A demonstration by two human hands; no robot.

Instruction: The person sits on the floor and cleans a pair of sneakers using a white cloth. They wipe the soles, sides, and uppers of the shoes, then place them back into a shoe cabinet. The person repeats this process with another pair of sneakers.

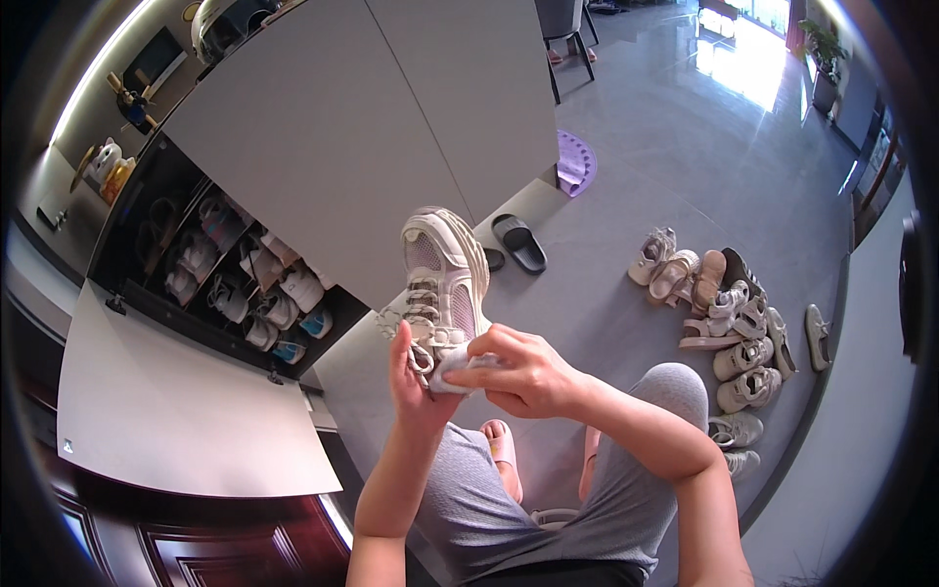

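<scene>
A cream and pinkish-grey mesh sneaker (444, 282) with patterned laces is held up before me, toe pointing away. My left hand (419, 389) grips it at the heel end, thumb up beside the laces and palm underneath. Pinched between the fingers of my right hand (532, 373) is a white cloth or wipe (453, 370), pressed against the shoe's heel and collar area. Part of the heel is hidden behind the cloth and fingers. Below are my knees in grey trousers (477, 491) and my feet in pink slippers (504, 456).
At left, a shoe cabinet (330, 125) has its door (183, 396) swung open, showing shelves of shoes (279, 308). Black slides (519, 242) lie by its base, near a purple mat (576, 163). Several shoes (741, 356) are gathered on the floor at right, beside the wall.
</scene>
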